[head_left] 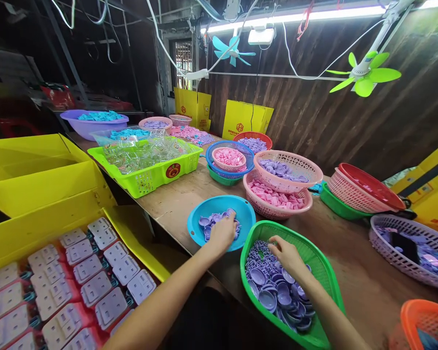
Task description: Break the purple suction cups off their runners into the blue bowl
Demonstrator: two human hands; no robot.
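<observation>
Though unclear in grip, left hand [223,232] at cups [206,221], right hand [286,253] over green basket [317,256], long axis away and leftward.

I observe a dark, streaked wall [302,116], a barred window [183,54] to its left, a lit tube lamp [295,19] and a brown table [361,262].

Purple cups [204,221] in blue basin [211,204]
</observation>
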